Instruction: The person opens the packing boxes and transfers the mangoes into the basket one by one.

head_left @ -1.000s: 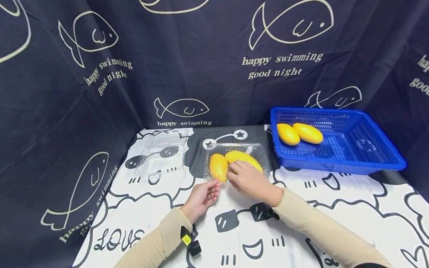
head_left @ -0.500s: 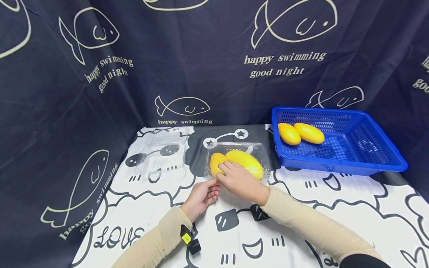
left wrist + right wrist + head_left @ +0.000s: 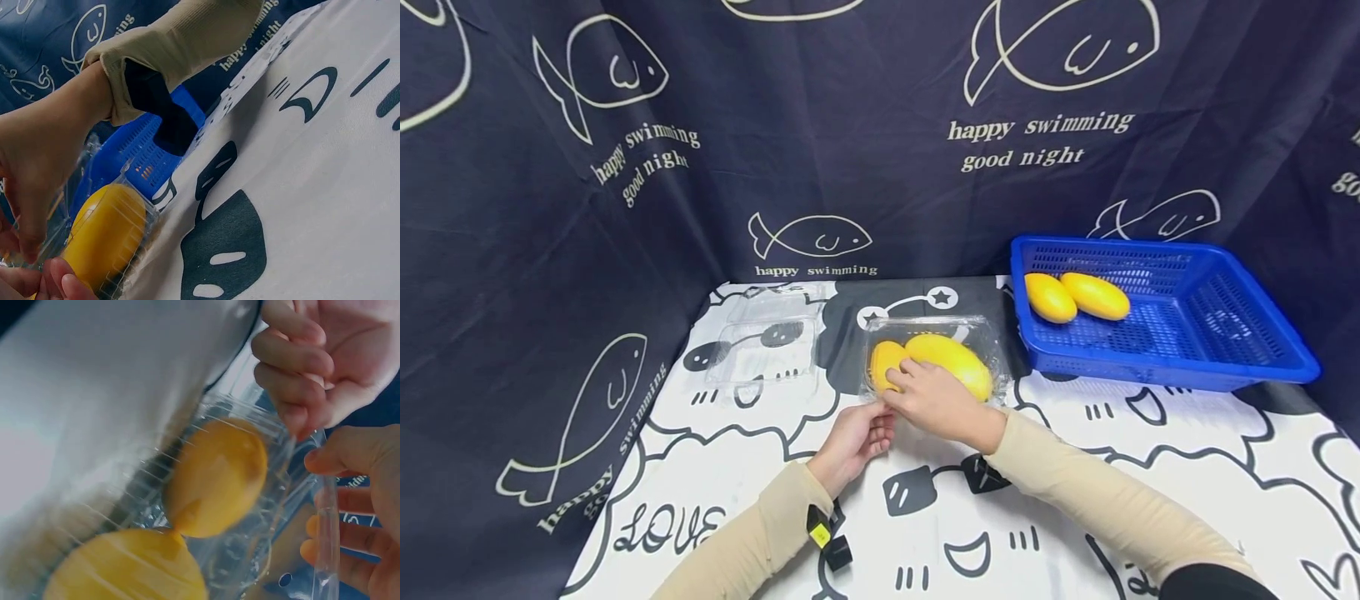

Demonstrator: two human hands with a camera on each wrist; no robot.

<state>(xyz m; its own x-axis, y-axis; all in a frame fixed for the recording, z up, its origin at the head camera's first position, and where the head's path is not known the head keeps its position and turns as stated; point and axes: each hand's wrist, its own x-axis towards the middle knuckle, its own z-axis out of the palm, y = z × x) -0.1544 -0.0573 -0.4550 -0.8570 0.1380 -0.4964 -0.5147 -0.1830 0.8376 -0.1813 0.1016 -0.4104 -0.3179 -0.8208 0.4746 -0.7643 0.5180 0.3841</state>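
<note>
Two yellow mangoes sit side by side in a clear plastic container (image 3: 981,333) in the middle of the head view. The left mango (image 3: 883,360) is partly covered by my right hand (image 3: 943,404); the right mango (image 3: 955,362) lies slanted beside it. My left hand (image 3: 852,437) pinches the container's near left corner, fingers curled. Close beside it, my right hand grips the clear rim (image 3: 326,550), thumb on one side and fingers on the other in the right wrist view. Both mangoes show there too, under clear ribbed plastic. The left wrist view shows the fingertips of both hands nearly meeting.
A blue plastic basket (image 3: 1157,375) at the back right holds two more mangoes (image 3: 1093,296). More clear plastic packaging (image 3: 771,350) lies at the left on the patterned cloth (image 3: 760,475). A dark fish-print curtain (image 3: 910,208) stands behind.
My right hand has moved left from over the right mango to the near left corner, beside my left hand. The left hand has stayed at that corner.
</note>
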